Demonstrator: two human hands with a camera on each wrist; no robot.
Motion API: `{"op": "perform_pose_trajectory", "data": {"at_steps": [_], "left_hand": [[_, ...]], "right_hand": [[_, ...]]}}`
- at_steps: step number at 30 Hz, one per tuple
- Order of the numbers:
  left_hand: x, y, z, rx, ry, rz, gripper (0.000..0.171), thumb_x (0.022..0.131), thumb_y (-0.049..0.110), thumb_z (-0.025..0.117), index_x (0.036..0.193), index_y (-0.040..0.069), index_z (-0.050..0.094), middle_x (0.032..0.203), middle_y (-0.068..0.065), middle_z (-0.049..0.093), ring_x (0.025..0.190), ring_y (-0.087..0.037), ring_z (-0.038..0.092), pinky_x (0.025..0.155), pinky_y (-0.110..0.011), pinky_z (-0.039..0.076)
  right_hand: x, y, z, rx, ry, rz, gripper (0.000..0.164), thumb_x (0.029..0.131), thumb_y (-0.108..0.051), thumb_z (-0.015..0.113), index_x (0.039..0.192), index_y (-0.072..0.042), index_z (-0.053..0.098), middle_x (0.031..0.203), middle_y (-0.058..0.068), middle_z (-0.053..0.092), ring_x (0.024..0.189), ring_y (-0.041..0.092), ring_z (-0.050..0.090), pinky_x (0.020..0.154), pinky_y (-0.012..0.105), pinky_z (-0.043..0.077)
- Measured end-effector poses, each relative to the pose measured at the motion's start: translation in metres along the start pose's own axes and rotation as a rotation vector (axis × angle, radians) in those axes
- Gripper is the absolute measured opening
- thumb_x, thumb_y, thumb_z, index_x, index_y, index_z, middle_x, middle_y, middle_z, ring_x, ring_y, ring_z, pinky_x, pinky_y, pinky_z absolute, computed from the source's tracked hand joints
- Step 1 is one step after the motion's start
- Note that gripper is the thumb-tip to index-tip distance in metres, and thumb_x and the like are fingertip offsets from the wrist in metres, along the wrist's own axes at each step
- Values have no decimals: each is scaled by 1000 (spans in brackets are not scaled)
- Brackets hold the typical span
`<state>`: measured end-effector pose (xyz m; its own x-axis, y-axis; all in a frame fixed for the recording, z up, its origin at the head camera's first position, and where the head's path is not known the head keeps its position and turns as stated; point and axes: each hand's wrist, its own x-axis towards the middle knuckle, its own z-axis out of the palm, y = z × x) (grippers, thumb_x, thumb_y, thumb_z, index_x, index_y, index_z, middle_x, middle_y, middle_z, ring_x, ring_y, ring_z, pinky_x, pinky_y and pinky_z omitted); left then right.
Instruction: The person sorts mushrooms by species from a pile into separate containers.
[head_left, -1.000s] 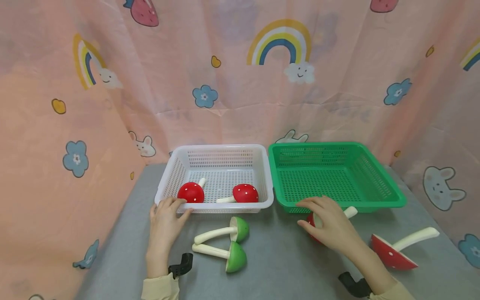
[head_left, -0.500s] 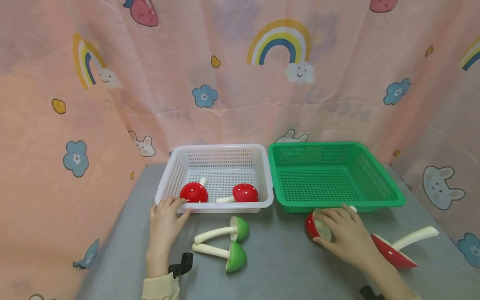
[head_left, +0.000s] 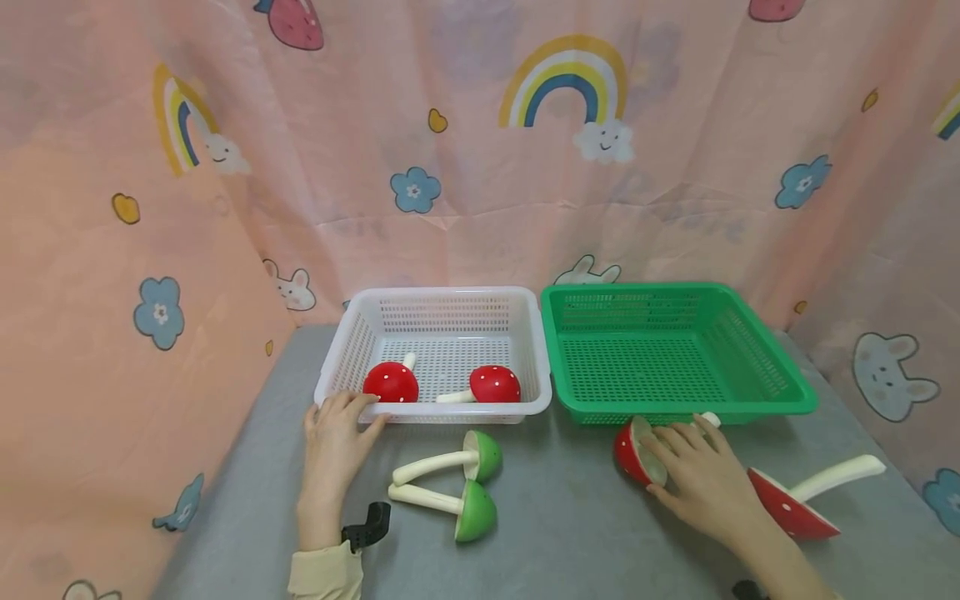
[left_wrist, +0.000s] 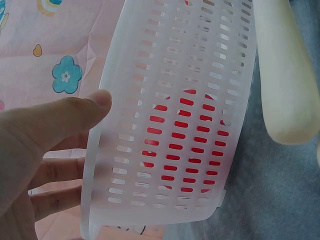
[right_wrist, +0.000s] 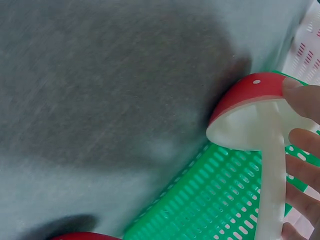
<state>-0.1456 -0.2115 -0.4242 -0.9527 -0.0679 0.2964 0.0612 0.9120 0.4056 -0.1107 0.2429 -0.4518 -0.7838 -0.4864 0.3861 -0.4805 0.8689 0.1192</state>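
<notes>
My left hand [head_left: 335, 442] holds the near left rim of the white basket [head_left: 480, 411], with the thumb outside and the fingers over the rim in the left wrist view. Two red toy mushrooms with white dots, one at left [head_left: 391, 382] and one at right [head_left: 495, 384], lie in it. My right hand [head_left: 701, 479] lies over a third red toy mushroom [head_left: 628, 454] before the green basket [head_left: 682, 408]. In the right wrist view its thumb is at the red cap [right_wrist: 250, 92] and its loosely spread fingers are beside the pale stem [right_wrist: 272, 175].
Two green toy mushrooms, an upper one [head_left: 483, 457] and a lower one [head_left: 476, 512], lie on the grey tabletop [head_left: 562, 517] between the hands. Another red mushroom [head_left: 795, 508] lies right of my right forearm. A pink patterned curtain [head_left: 465, 242] hangs behind the baskets.
My right hand has shifted right and settled over the red mushroom's stem, uncovering more of its cap. The left red mushroom in the white basket has rolled slightly right. My left hand stays put.
</notes>
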Motion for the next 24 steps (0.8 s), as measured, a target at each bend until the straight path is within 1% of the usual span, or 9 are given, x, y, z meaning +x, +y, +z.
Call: {"op": "perform_pose_trajectory", "data": {"at_steps": [4,8,11,14,19,24], "left_hand": [[0,1,0,-5,-6,-10,37,82,29,75,113,10,68,114,-13,63,116,-32,52,110,-63,23],[0,1,1,-6,-8,-17,37,82,29,75,113,10,68,114,-13,63,116,-32,52,110,-63,23],[0,1,0,-5,0,-10,37,82,29,75,113,10,69,114,-13,64,116,-32,52,110,-63,23],[1,1,0,-4,11,0,36,82,28,75,112,10,69,112,-13,64,115,-32,53,109,-63,24],[1,2,0,-4,23,10,34,82,28,76,110,10,69,110,-12,64,113,-32,54,108,-63,25],[0,2,0,-5,26,6,33,82,27,75,110,10,70,110,-12,65,113,-31,53,109,-63,24]], "right_hand": [[-3,0,2,-19,10,-12,65,53,-35,89,109,-11,67,105,9,66,105,30,55,101,59,34],[-4,1,5,-19,42,-17,62,53,-32,88,107,-9,67,103,10,65,102,32,56,99,58,36],[-4,1,7,-21,61,-25,59,55,-29,86,106,-6,67,99,10,64,98,31,56,95,55,39],[-4,1,8,-23,54,-22,58,54,-25,84,106,-5,67,97,9,63,95,30,56,89,52,42],[-6,1,6,-12,41,-7,53,53,-20,83,101,-8,66,95,7,63,93,29,56,83,52,43],[-6,0,6,-10,49,-20,52,51,-17,83,99,-11,64,94,5,62,92,27,56,80,52,44]]}}
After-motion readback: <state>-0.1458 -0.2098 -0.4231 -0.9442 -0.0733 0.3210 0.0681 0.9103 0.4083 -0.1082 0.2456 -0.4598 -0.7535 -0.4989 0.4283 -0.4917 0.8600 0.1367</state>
